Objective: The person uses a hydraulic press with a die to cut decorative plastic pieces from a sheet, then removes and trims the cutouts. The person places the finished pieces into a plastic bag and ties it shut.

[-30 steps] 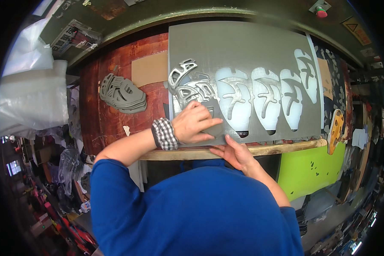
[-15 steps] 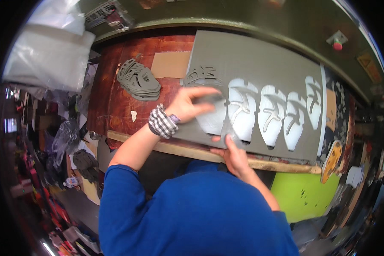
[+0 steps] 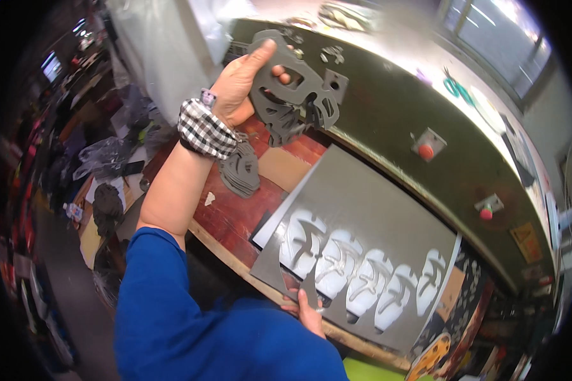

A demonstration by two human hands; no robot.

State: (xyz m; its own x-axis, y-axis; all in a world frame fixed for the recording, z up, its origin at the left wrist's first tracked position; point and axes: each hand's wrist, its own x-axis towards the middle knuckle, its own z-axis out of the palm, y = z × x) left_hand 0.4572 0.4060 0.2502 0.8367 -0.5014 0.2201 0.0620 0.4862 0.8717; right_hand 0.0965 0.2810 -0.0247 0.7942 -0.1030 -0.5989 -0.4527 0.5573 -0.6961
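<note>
My left hand (image 3: 238, 89) grips a grey cut-out piece (image 3: 295, 89), lifted clear of the bench (image 3: 235, 216); my right hand (image 3: 308, 311) pinches the grey sheet's (image 3: 375, 216) near edge, steadying it.

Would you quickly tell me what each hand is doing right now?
Left hand: closed on a grey cut-out piece, raised above the bench.
Right hand: resting on the near edge of the grey sheet; whether it grips cannot be told.

A cluttered factory workshop, worn red wooden bench (image 3: 235, 216) carrying a die-cut grey sheet (image 3: 388, 222), stack of cut grey pieces (image 3: 240, 171), green machine housing (image 3: 388, 114) with red push buttons (image 3: 426, 151) along the bench's far edge
</note>
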